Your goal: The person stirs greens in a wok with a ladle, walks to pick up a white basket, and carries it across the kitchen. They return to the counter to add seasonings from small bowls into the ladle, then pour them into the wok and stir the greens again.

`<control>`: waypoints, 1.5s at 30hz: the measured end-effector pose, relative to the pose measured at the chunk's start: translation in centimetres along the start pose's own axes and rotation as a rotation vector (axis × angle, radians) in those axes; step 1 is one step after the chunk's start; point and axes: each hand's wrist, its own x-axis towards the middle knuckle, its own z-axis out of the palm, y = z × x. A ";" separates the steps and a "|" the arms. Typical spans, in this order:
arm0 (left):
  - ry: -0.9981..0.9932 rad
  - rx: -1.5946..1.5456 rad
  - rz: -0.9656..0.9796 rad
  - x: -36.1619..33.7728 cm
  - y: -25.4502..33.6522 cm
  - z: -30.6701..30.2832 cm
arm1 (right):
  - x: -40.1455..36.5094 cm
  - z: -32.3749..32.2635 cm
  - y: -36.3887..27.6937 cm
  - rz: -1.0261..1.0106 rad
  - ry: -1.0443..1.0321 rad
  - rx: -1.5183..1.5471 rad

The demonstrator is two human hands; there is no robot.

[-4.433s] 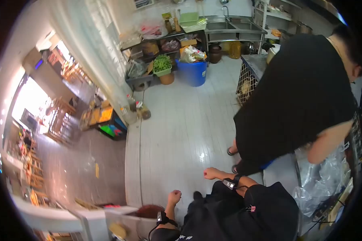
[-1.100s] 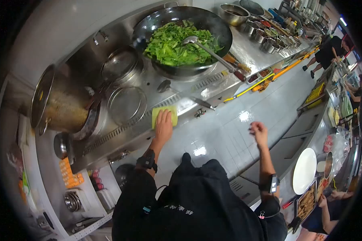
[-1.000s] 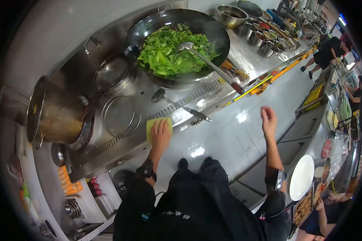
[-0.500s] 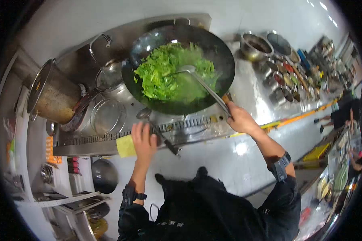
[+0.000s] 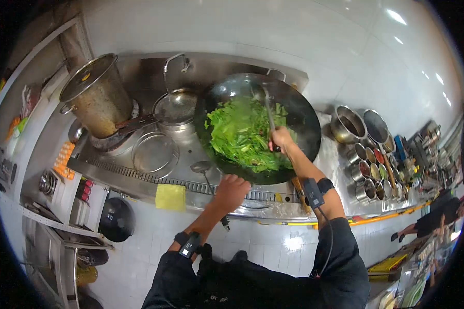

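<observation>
My right hand (image 5: 280, 139) is closed around the handle of a long metal ladle (image 5: 268, 109). The ladle's head rests near the far inside wall of a large dark wok (image 5: 307, 121). Chopped leafy greens (image 5: 245, 134) fill the middle of the wok, with light steam over them. At the wok's near rim, my left hand (image 5: 232, 193) has its fingers curled closed against the edge; the part under the fingers is hidden. A second ladle (image 5: 202, 167) lies across the stove's front edge, its handle passing partly behind my left wrist.
Left of the wok are a tall stockpot (image 5: 100, 98), a strainer (image 5: 176, 107) and a wire-mesh ring (image 5: 155, 153). A yellow cloth (image 5: 170, 198) hangs at the front edge. Seasoning tins (image 5: 366, 190) and a metal pot (image 5: 347, 125) stand at right. A person (image 5: 435, 216) is farther right.
My right hand has moved the ladle to the wok's far side. My left hand has gone from above the second ladle to the wok's near rim, and its fingers have curled. The view has shifted.
</observation>
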 end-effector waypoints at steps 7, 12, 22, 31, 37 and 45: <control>0.000 -0.148 -0.002 0.1 -0.8 -0.3 | -11.2 1.1 2.1 -0.537 -0.181 -1.270; 0.004 -0.144 0.015 0.3 -1.3 -0.4 | -18.9 -8.1 5.6 -0.477 -0.062 -1.627; -0.047 0.177 0.062 -0.7 3.0 -0.7 | -29.2 -14.3 -5.6 -0.407 -0.172 -1.277; 0.062 0.278 0.020 -0.8 4.9 -1.6 | -21.7 -13.9 0.5 -0.232 -0.094 -1.412; 0.146 0.039 0.006 -7.6 10.0 -4.5 | -21.8 -11.1 1.4 -0.333 0.115 -1.389; 0.029 0.290 -0.059 0.8 4.4 -2.0 | -23.2 -9.6 -7.4 0.138 -0.157 -1.274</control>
